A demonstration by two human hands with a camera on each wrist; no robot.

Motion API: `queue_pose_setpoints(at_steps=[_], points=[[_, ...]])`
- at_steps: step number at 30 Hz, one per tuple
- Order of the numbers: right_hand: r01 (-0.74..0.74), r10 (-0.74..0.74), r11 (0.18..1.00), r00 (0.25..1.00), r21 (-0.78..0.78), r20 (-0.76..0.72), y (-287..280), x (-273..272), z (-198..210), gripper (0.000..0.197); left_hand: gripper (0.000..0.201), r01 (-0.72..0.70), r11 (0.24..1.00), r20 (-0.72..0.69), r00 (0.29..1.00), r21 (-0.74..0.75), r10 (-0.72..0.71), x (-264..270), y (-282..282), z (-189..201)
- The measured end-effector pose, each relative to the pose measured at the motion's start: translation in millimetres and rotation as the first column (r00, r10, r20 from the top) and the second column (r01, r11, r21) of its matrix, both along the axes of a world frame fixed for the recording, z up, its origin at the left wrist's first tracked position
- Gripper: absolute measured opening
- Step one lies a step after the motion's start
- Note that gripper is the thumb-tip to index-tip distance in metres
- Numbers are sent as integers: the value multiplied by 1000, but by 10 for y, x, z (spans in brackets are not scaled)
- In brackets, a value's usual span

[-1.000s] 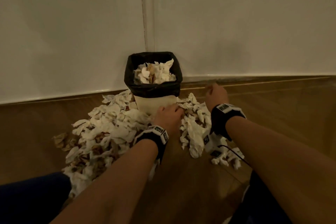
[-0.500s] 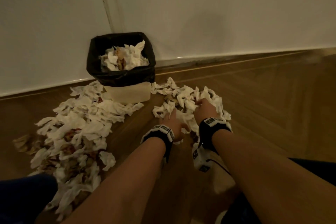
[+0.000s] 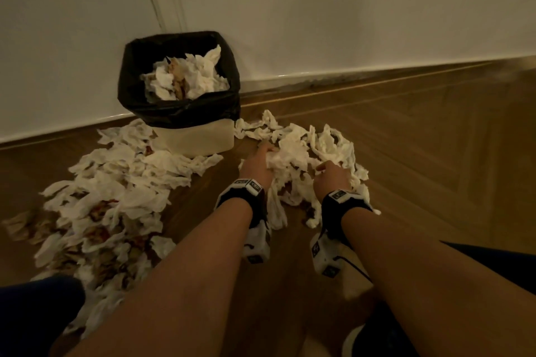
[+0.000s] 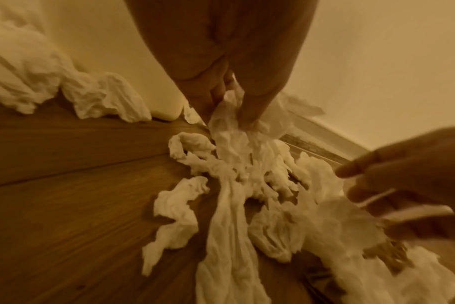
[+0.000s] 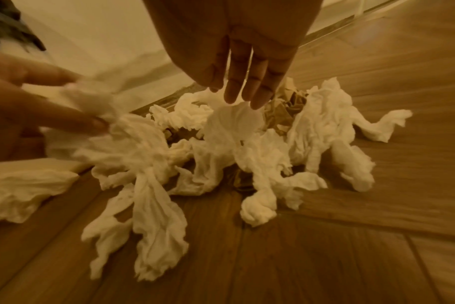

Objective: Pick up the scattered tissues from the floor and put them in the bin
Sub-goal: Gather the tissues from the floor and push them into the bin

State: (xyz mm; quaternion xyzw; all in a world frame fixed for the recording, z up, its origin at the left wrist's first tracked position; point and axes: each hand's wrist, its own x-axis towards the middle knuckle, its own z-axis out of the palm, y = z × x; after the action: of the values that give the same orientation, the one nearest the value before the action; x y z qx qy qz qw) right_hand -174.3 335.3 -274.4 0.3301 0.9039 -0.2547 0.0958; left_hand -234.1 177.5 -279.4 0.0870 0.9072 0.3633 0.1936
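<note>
A cream bin [image 3: 200, 139] with a black liner stands against the wall, heaped with crumpled tissues [image 3: 185, 75]. Loose white tissues lie in two piles on the wood floor: a big one left of the bin [image 3: 116, 191] and a smaller one to its right [image 3: 307, 153]. My left hand [image 3: 268, 155] grips a clump from the right pile's left side; the left wrist view shows its fingers [image 4: 247, 111] pinching the tissue [image 4: 229, 131]. My right hand [image 3: 324, 168] is on the same pile, its fingers straight [image 5: 244, 90] with the tips touching a tissue [image 5: 234, 121].
The white wall and its skirting [image 3: 377, 72] run close behind the bin and piles. Bare wood floor [image 3: 435, 168] lies to the right. My knees in dark trousers [image 3: 34, 313] sit at the lower corners. Some brown-stained tissues are mixed in the left pile.
Both hands moved from the bin's base to the right-hand pile. My left hand has closed on a clump of tissue, and the right hand has come down beside it.
</note>
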Motion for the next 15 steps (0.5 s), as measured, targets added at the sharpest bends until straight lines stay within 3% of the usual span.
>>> queue_pose_setpoints(at_steps=[3, 6, 11, 15], points=[[-91, 91, 994, 996, 66, 10, 36, 62, -59, 28, 45, -33, 991, -23, 999, -127, 31, -46, -134, -36], [-203, 195, 975, 976, 87, 93, 33, 125, -67, 39, 38, -101, 991, -20, 995, -89, 99, -28, -255, -52], [-366, 341, 930, 886, 21, 314, -95, 134, -52, 60, 39, -279, 960, 110, 955, 9, 276, 12, -372, -14], [-471, 416, 882, 765, -14, 491, -136, 127, -60, 62, 40, -385, 920, 348, 875, 77, 337, -37, -361, 7]])
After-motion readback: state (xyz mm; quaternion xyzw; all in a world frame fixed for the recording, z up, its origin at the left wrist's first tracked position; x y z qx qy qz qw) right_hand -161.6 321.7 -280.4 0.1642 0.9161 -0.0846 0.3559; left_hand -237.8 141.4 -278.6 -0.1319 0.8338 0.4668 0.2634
